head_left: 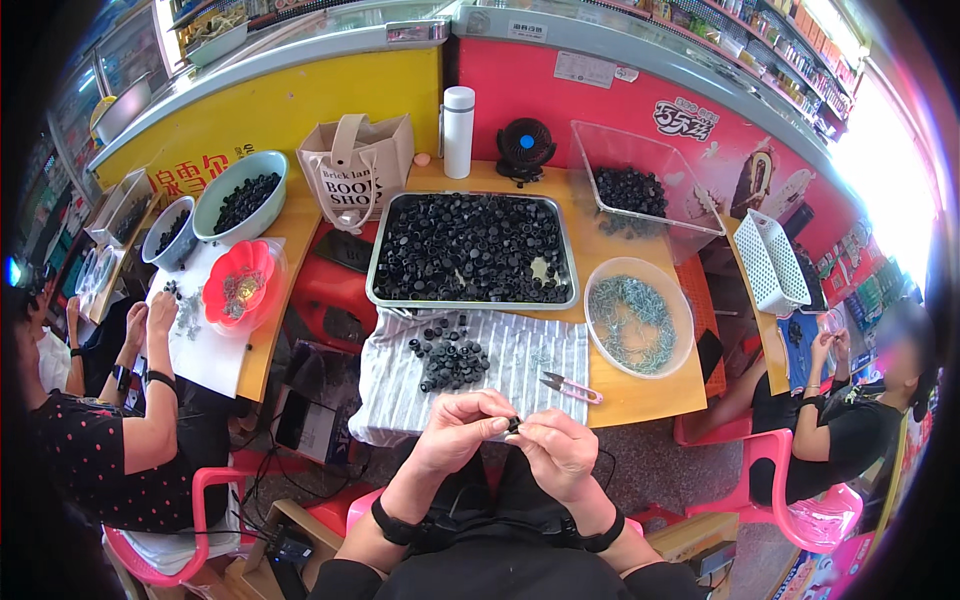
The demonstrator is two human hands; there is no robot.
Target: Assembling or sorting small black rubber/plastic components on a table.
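My left hand (458, 432) and my right hand (560, 452) meet just off the table's near edge. Between their fingertips they pinch one small black plastic piece (514, 425), mostly covered by the fingers. Ahead of them, a loose pile of small black round caps (455, 362) lies on a grey-and-white striped cloth (540, 345). A pair of thread snips (572, 388) with pale pink handles rests at the cloth's right edge, close to my right hand. Beyond the cloth, a metal tray (480, 303) is heaped with similar black caps.
Right of the tray stands a round clear tub (690, 335) of thin silvery metal pieces. A clear bin (690, 215), small fan (525, 148), white bottle (458, 135) and canvas bag (395, 150) line the back. People sit at side tables left and right. A green basin (282, 175) stands left.
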